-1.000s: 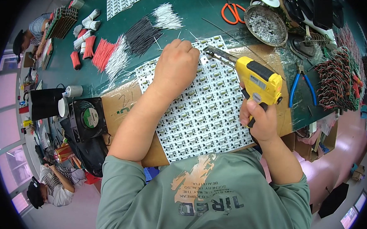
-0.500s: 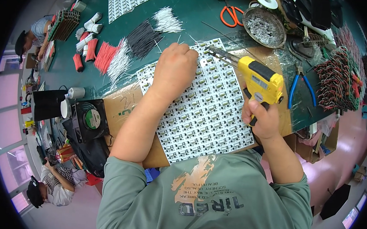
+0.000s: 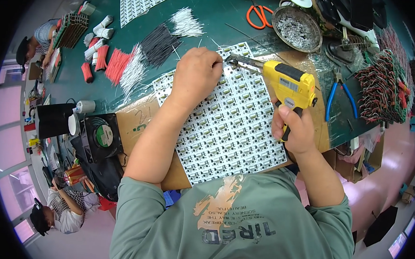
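Observation:
My right hand grips a yellow and black soldering gun by its handle, one finger round at the trigger side. The gun's dark tip points left, just beside the fingers of my left hand. That hand is closed over the upper left part of a white sheet of small circuit boards; its fingertips are mostly hidden. Thin white wire ends show just beyond its knuckles, but I cannot tell whether the fingers pinch one. Piles of black wires and white wires lie beyond the left hand.
Red wires lie left of the black pile. At the far right are orange-handled scissors, a metal pan of solder scraps, blue-handled pliers and a wired-board stack. A fan stands left. Two people sit farther left.
The soldering gun has moved slightly left and turned, its tip now nearer the left hand's fingers. My left hand has hardly moved on the sheet.

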`<state>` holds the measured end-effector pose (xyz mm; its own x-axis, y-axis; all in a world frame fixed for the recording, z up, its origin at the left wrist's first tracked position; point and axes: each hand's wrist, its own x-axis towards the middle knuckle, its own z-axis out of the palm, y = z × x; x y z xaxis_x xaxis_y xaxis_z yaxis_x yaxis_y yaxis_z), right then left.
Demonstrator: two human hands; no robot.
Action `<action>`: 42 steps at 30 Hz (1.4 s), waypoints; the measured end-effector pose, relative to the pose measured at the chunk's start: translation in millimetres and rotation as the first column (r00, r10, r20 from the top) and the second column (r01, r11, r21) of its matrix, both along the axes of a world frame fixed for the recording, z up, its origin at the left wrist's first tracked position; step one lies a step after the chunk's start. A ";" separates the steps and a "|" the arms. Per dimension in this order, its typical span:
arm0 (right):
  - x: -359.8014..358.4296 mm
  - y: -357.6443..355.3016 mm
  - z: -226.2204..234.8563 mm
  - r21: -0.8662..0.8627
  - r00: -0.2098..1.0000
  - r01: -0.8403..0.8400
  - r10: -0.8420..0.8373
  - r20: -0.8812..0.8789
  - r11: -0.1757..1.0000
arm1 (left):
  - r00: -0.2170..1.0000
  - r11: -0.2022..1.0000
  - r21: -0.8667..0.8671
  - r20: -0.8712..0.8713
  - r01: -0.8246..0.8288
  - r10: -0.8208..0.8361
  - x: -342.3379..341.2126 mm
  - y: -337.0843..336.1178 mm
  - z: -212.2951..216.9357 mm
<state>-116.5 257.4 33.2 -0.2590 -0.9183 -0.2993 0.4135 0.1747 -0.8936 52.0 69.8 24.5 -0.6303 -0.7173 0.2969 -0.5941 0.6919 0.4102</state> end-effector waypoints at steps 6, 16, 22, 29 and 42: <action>-0.1 -0.2 -0.6 0.003 1.000 -0.001 0.001 0.028 1.000 | 1.000 1.000 -0.003 -0.003 0.012 -0.012 0.2 -0.3 0.4; 1.0 -0.9 1.7 0.009 0.999 -0.015 0.015 0.048 1.000 | 1.000 1.000 -0.026 0.010 0.007 -0.007 0.2 0.6 0.2; 0.1 0.0 4.1 0.019 0.999 -0.035 0.035 0.035 0.999 | 1.000 1.000 -0.018 0.024 0.007 -0.006 -1.2 0.2 0.1; -20.1 9.7 2.3 -0.072 0.999 0.043 -0.044 0.001 0.996 | 0.999 1.000 0.006 0.032 0.013 -0.013 0.0 -1.4 1.0; -51.2 12.9 3.3 -0.227 0.896 0.298 -0.354 -0.268 0.927 | 1.000 0.999 0.040 0.021 0.007 -0.008 1.3 0.1 4.3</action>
